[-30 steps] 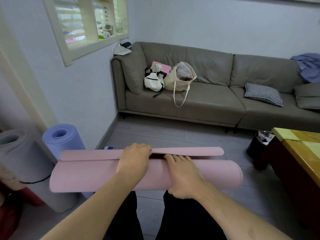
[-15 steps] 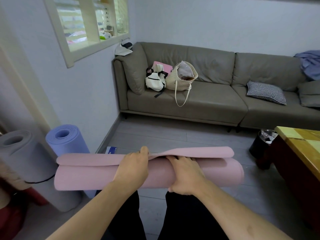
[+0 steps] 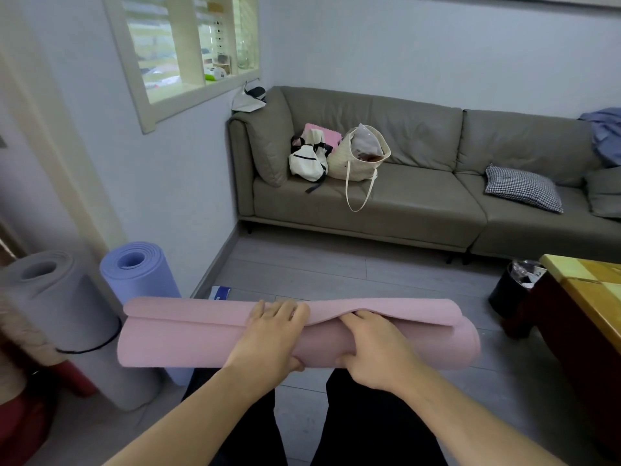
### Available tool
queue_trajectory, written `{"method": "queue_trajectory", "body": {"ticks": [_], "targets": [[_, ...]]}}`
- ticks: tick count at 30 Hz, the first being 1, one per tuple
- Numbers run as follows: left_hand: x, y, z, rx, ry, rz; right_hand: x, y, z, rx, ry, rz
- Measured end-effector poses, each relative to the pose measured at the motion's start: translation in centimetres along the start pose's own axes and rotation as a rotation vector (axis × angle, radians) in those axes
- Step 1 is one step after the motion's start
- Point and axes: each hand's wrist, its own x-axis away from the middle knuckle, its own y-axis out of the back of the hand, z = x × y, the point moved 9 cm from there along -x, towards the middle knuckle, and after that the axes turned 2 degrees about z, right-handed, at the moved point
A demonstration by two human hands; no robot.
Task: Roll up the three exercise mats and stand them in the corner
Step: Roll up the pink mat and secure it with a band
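Head view. Pink exercise mat [image 3: 188,341], rolled nearly to the end, held crosswise at about waist height above the person's dark trousers [image 3: 353,425]. Loose outer flap of the pink exercise mat lies along the top of the roll, not fully closed at the right end.

Left hand [image 3: 268,334]: fingers over the top of the roll pressing the flap down, thumb curled under the roll's near side. Clamped on the mat.

Right hand [image 3: 373,348]: fingertips tucked under the flap's edge, thumb under the roll. Also gripping the mat. The two hands sit just beside each other near the roll's middle.

Blue rolled mat [image 3: 141,277] stands upright against the wall at the left, partly hidden behind the pink roll. Grey rolled mat [image 3: 50,297] stands upright just left of it, a black band around its lower part. The two rolls touch or nearly touch; cannot tell which.

Beyond: grey sofa [image 3: 420,203] along the far wall, carrying a cream tote bag [image 3: 356,159], a white backpack [image 3: 307,163] and a checked cushion [image 3: 522,186]. Wooden table [image 3: 591,290] at right, black bin [image 3: 510,290] beside it. Window [image 3: 188,45] on the left wall.
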Motion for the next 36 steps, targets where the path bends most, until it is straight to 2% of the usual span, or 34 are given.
{"method": "queue_trajectory", "body": {"ticks": [3, 4, 5, 6, 9, 10, 14, 19, 23, 26, 29, 30, 31, 33, 35, 36], "targets": [[-0.2, 0.0, 0.4, 0.055, -0.011, -0.011, 1.3, 4.3, 0.9, -0.176, 0.118, -0.308], [-0.3, 0.0, 0.4, 0.078, -0.012, -0.007, 1.6, 5.6, 1.1, -0.200, 0.145, -0.358], [-0.4, 0.0, 0.5, 0.102, -0.014, 0.000, 1.4, 6.2, 1.2, -0.164, 0.155, -0.350], [-0.5, 0.0, 0.4, 0.121, -0.019, -0.003, 0.7, 5.9, 0.8, -0.086, 0.139, -0.259], [-0.2, 0.3, 0.3, 0.116, -0.024, -0.011, -0.8, 1.5, -1.9, 0.167, -0.030, 0.197], [-0.1, 0.3, 0.2, 0.105, -0.022, -0.007, -0.6, 0.3, -2.4, 0.226, -0.039, 0.239], [0.2, 0.3, -0.5, -0.027, 0.007, -0.020, -0.5, -0.8, -2.5, 0.354, 0.036, 0.095], [-1.2, 0.5, -4.6, -0.149, 0.018, 0.046, -1.0, 1.2, 0.1, 0.426, 0.074, 0.006], [-4.0, 2.5, -6.1, -0.019, 0.084, -0.036, -0.6, 5.4, 1.9, 0.477, 0.131, -0.073], [-5.0, 3.7, -5.2, 0.105, 0.033, -0.073, 0.9, 11.3, 0.8, 0.344, 0.147, -0.178], [-5.1, 4.9, -3.2, 0.267, 0.019, -0.137, 3.5, 21.6, -2.4, 0.251, 0.050, -0.570], [-5.0, 5.4, -2.4, 0.330, 0.022, -0.165, 4.3, 24.4, -4.2, 0.192, -0.034, -0.635], [-5.1, 5.6, -1.8, 0.393, 0.027, -0.188, 4.6, 26.2, -6.2, 0.084, -0.127, -0.613], [-5.2, 6.2, -1.1, 0.504, 0.032, -0.220, 4.2, 26.3, -8.3, -0.206, -0.186, -0.411], [-5.4, 6.4, -1.0, 0.605, 0.027, -0.226, 3.4, 24.5, -7.3, -0.452, -0.072, -0.236], [-5.4, 6.4, -0.9, 0.641, 0.028, -0.232, 2.9, 24.0, -6.4, -0.479, -0.013, -0.194]]}}
